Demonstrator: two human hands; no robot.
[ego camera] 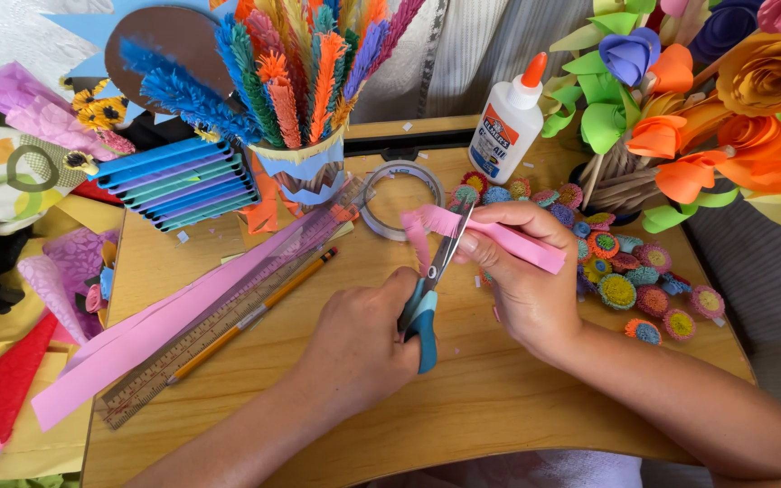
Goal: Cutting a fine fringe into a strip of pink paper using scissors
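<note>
**Fringing a pink paper strip with scissors**

At the centre of the frame, the work in hand looks like the cutting of a fringe along a folded pink paper strip (508,237). The left hand (363,339) is clenched through the blue handles of the scissors (427,298), whose blades are parted slightly and angled up into the strip's left end, where several narrow cuts already hang loose. The right hand (522,271) grasps the strip, fingers curled over it and thumb beneath, holding it just above the wooden worktop (499,398).

By my judgement only the left end is fringed so far; the rest of the strip, running out to the right, is uncut. The next snip would call for an even, shallow bite beside the last cut, stopping short of the far edge, with the right hand feeding the strip along.

Left of centre lie uncut pink paper strips (164,330), a clear ruler (228,312) and a pencil (255,314). Just above the hands sits a tape roll (399,181), with a glue bottle (506,126) beyond and small rolled fringe flowers (625,280) at right.
</note>
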